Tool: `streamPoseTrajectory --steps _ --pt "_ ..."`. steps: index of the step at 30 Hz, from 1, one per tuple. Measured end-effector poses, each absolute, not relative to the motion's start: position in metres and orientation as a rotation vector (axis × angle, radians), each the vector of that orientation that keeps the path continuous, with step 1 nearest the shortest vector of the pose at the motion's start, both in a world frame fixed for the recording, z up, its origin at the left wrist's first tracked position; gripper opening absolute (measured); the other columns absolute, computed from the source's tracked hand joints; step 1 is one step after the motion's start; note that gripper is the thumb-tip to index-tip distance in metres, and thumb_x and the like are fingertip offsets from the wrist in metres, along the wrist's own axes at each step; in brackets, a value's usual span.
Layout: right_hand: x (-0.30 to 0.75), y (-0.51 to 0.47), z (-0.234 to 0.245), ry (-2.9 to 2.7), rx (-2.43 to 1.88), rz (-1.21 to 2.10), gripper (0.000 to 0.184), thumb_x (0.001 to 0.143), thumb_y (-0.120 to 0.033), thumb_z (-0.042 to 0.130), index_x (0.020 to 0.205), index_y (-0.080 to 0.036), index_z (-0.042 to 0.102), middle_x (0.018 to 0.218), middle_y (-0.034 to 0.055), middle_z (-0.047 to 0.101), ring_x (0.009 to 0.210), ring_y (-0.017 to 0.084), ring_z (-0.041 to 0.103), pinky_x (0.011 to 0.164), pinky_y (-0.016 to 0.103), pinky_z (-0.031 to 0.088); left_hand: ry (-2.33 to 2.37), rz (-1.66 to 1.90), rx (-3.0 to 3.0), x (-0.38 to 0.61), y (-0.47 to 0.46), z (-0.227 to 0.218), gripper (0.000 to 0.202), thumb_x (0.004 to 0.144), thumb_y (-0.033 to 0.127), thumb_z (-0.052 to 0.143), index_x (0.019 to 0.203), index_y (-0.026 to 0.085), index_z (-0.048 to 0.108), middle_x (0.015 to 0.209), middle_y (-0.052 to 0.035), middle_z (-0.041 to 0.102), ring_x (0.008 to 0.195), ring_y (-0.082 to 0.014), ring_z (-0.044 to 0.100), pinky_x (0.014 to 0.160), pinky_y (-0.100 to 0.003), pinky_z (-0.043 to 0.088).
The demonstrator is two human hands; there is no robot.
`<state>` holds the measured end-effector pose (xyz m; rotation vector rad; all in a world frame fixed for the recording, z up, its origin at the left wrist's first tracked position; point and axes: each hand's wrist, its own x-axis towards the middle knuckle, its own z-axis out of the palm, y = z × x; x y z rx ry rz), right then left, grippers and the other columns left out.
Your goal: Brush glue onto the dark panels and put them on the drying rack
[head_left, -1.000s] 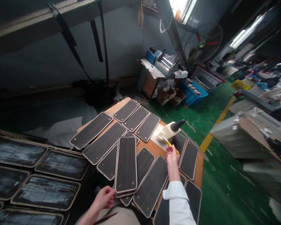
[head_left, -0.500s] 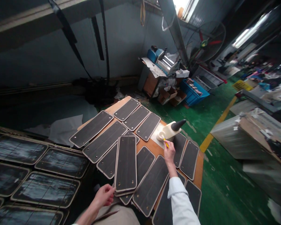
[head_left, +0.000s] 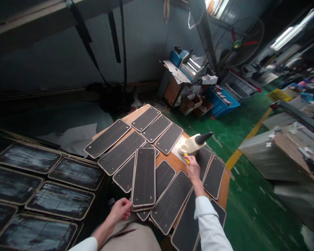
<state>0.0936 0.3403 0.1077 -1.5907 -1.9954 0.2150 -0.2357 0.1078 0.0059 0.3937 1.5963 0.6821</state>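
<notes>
My right hand (head_left: 193, 169) is closed around a small yellow-handled brush (head_left: 187, 159). The brush's tip is at the round opening of a cream plastic bottle (head_left: 192, 143) with a black cone-shaped nozzle, which lies tilted on the board. My left hand (head_left: 121, 210) has its fingers curled together, the tips at the lower left corner of a dark rectangular panel (head_left: 144, 176). This panel has a pale rim and small metal eyelets, and lies on top of others like it. Similar panels (head_left: 171, 202) lie spread and overlapping around both hands.
An orange-brown board (head_left: 223, 184) bears the panels. To the left, more panels with a shiny, streaked coating (head_left: 60, 198) lie in rows. Beyond stand a roller machine (head_left: 192, 68), a blue crate (head_left: 221, 103) and a large fan (head_left: 237, 43). A box-like bench (head_left: 264, 150) stands right.
The view has shifted slightly, so everything sits a little differently in the picture. The brush stays at the bottle's opening, and my left hand remains at the panel's corner.
</notes>
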Motion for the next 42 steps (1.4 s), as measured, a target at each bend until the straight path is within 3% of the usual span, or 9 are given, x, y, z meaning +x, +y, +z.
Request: streamPoseTrajectory --steps 5,12,29,42 --pt "0.072 0.306 0.12 -1.844 -1.498 0.367 0.032 0.097 -0.044 0.046 0.105 -0.021 0.067 0.101 0.008 0.063 0.09 0.023 0.062 0.079 0.034 0.047 1.597 0.69 0.398 -0.237 0.109 0.016 0.059 0.049 0.072 0.069 0.065 0.019 0.047 0.055 0.0008 0.059 0.05 -0.0141 0.058 0.048 -0.025 0.042" --pt "-0.004 0.26 0.141 -1.952 -1.236 0.753 0.025 0.098 -0.037 0.048 0.112 -0.023 0.065 0.103 0.0064 0.064 0.095 0.021 0.062 0.084 0.032 0.049 1.574 0.713 0.419 -0.24 0.11 0.032 0.052 0.058 0.065 0.069 0.065 0.019 0.047 0.054 0.0008 0.058 0.049 -0.0125 0.056 0.048 -0.024 0.041" --pt "-0.064 0.318 0.119 -2.418 -1.197 0.367 0.028 0.101 -0.03 0.044 0.122 -0.026 0.062 0.099 0.0072 0.063 0.081 0.019 0.063 0.069 0.026 0.047 1.559 0.801 0.39 -0.239 0.108 0.025 0.043 0.064 0.055 0.07 0.066 0.019 0.047 0.053 0.0019 0.057 0.049 -0.0123 0.057 0.047 -0.024 0.043" --pt "-0.021 0.163 0.128 -2.586 -1.242 0.761 0.024 0.101 -0.026 0.04 0.115 -0.024 0.06 0.099 0.0065 0.059 0.083 0.019 0.061 0.072 0.028 0.048 1.506 0.807 0.385 -0.244 0.105 0.021 0.041 0.069 0.054 0.069 0.069 0.018 0.049 0.057 0.0 0.061 0.052 -0.0129 0.059 0.05 -0.024 0.046"
